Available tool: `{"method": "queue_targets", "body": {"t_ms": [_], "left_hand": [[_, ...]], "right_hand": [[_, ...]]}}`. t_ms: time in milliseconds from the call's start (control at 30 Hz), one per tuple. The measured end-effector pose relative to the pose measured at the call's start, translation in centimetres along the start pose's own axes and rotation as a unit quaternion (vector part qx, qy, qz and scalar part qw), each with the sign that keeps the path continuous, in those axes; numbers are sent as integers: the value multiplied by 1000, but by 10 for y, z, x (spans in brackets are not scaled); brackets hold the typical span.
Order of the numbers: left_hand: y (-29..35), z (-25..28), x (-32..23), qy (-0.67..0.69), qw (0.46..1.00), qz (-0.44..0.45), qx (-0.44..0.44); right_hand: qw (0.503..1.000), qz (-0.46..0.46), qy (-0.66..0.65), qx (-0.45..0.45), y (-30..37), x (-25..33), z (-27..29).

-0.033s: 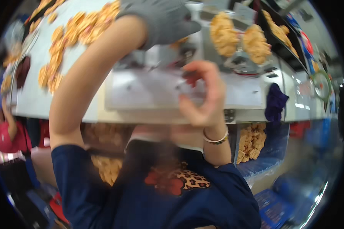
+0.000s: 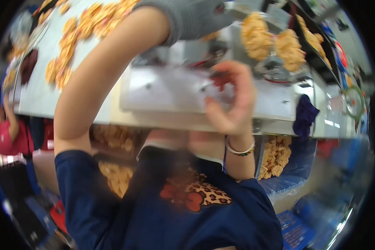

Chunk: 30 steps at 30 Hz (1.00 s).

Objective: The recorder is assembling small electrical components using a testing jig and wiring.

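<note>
Navy cloth of the person's shirt (image 2: 154, 216), bearing a spotted patch with red shapes, is filling the nearest part of the view, just below the grey metal plate (image 2: 166, 89) that serves as the landmark. At the near right corner of the plate the right hand (image 2: 233, 100) is rising on a forearm with a pale bracelet (image 2: 239, 150) at the wrist; its fingers are curling narrowly, thumb and fingertips close together around a small, blurred clear piece (image 2: 223, 92) lying against the plate's right end, and whether it is gripped or merely touched cannot be told. Below and right of the plate, tan cut pieces are lying heaped in a blue-lined bin (image 2: 298, 166), and a dark purple cloth (image 2: 305, 114) is hanging just off the plate's right edge. The left forearm is crossing the plate's left side, running up to the left hand (image 2: 191, 18) in a grey glove beyond the plate's far edge; the hand is partly cut off by the frame, so its grip cannot be told. Left of the plate, orange-tan pieces (image 2: 66, 50) are lying scattered on a pale worktable (image 2: 37, 96). Beyond the plate's far right corner, two round stacks of the same pieces (image 2: 271, 41) are sitting on the machine. Far left of the plate, another person's red sleeve (image 2: 8, 141) is showing.
</note>
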<state>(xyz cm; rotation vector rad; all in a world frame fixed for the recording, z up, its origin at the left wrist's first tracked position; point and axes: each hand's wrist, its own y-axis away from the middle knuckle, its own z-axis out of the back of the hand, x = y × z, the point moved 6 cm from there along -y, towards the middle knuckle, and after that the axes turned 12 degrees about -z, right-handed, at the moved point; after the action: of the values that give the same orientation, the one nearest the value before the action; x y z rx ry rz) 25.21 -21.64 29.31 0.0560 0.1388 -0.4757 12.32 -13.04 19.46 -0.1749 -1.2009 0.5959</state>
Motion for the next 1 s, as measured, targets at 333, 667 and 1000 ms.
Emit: {"method": "queue_targets", "body": {"t_ms": [333,667,1000], "left_hand": [[483,-163,99,384,812,429,-94],[730,-538,64,362,620,694,54],[552,-390,209,388,607,561,-408]], "right_hand": [[988,-1,-112,-106,29,-9,40],[986,-49,-10,-157,77,-28,110],[981,-62,17,-184,98,-29,126]]}}
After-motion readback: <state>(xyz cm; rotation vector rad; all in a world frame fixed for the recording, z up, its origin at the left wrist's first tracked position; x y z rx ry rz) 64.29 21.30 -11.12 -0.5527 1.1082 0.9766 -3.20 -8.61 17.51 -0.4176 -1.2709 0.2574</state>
